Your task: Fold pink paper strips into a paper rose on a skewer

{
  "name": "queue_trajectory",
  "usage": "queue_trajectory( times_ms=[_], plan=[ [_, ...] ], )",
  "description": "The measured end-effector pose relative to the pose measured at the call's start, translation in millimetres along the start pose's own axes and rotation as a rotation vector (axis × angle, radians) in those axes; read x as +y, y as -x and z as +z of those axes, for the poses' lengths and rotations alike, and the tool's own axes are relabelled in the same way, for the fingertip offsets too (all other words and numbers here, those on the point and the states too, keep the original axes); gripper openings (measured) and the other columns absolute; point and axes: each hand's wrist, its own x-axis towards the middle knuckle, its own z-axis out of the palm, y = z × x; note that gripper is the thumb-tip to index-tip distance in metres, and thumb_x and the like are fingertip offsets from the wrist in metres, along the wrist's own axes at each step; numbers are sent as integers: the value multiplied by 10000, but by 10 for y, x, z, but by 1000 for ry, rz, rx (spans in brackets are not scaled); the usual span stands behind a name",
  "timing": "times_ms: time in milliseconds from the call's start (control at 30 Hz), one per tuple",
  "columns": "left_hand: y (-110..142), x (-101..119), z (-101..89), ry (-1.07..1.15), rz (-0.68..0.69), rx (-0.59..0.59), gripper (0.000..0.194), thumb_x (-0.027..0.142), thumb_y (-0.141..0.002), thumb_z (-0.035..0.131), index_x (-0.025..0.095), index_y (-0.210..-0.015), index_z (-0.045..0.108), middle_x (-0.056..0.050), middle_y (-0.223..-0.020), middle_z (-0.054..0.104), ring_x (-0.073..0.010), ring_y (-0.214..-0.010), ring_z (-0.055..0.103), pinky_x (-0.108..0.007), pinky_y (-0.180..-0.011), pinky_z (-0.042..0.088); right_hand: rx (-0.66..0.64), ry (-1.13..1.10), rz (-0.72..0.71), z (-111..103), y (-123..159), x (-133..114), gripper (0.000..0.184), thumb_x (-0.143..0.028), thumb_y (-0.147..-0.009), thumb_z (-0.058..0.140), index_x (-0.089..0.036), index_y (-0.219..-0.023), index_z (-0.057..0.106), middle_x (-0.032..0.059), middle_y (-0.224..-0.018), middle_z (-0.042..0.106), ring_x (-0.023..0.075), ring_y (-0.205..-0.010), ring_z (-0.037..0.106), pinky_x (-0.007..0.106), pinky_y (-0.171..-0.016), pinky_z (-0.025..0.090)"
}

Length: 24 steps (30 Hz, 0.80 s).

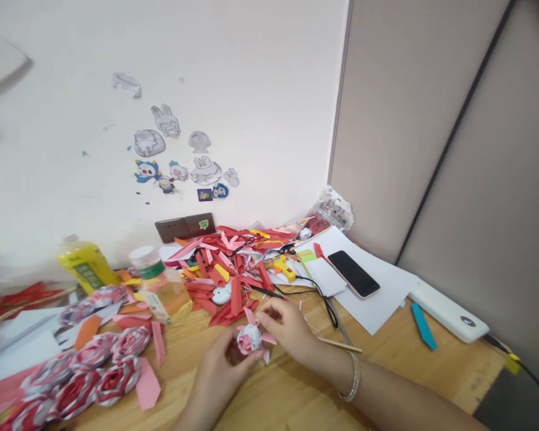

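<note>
A small pink and white paper rose (250,339) sits between both my hands over the wooden table (296,395). My left hand (222,368) grips it from below with the fingers curled around its base. My right hand (285,329), a silver bangle on its wrist, pinches the rose's upper right petals. Several finished paper roses (85,374) lie in rows at the left.
A heap of red, pink and yellow paper strips (229,263) covers the middle back. A yellow bottle (86,263) and a clear bottle (161,287) stand at left. A black phone (353,273) lies on white sheets; a white power bank (449,310), blue strip (423,326) and scissors (330,308) are at right.
</note>
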Motion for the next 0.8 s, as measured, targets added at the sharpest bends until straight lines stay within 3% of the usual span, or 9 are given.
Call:
queue_trajectory(
  times_ms=[167, 333, 567, 700, 800],
  plan=[
    [20, 45, -9, -216, 47, 9, 273, 461, -636, 651, 194, -627, 594, 9, -531, 556, -167, -514, 486, -233, -500, 347, -42, -91, 45, 0, -22, 1, 186, -302, -826, 513, -157, -763, 613, 11, -722, 622, 138, -692, 584, 229, -632, 453],
    [20, 111, -31, -267, 8, 19, 288, 461, -735, 546, 178, -730, 601, 5, -571, 590, -174, -529, 513, -230, -504, 346, -87, -193, 33, -7, -29, -17, 236, -350, -857, 474, -158, -917, 598, 39, -849, 636, 162, -778, 611, 270, -699, 474],
    [-12, 42, -64, -283, -59, 137, 333, 497, -735, 528, 179, -657, 589, 18, -531, 575, -172, -510, 518, -224, -480, 345, -83, -52, -13, 10, 13, -12, 151, -293, -752, 626, -178, -849, 609, 28, -831, 655, 166, -761, 603, 265, -688, 460],
    [24, 63, -25, -260, -28, 99, 329, 491, -733, 542, 172, -725, 623, 0, -562, 610, -181, -518, 534, -232, -476, 355, -30, -8, 7, 75, 26, 46, 79, -213, -726, 631, -182, -796, 616, 12, -793, 642, 154, -724, 597, 252, -660, 455],
    [70, 85, 1, -370, 57, 44, 309, 481, -746, 543, 186, -769, 628, -24, -597, 634, -198, -541, 547, -261, -520, 377, 18, -10, 35, 61, 6, 65, 40, -190, -746, 591, -176, -781, 604, 10, -772, 634, 150, -703, 589, 247, -636, 451]
  ],
)
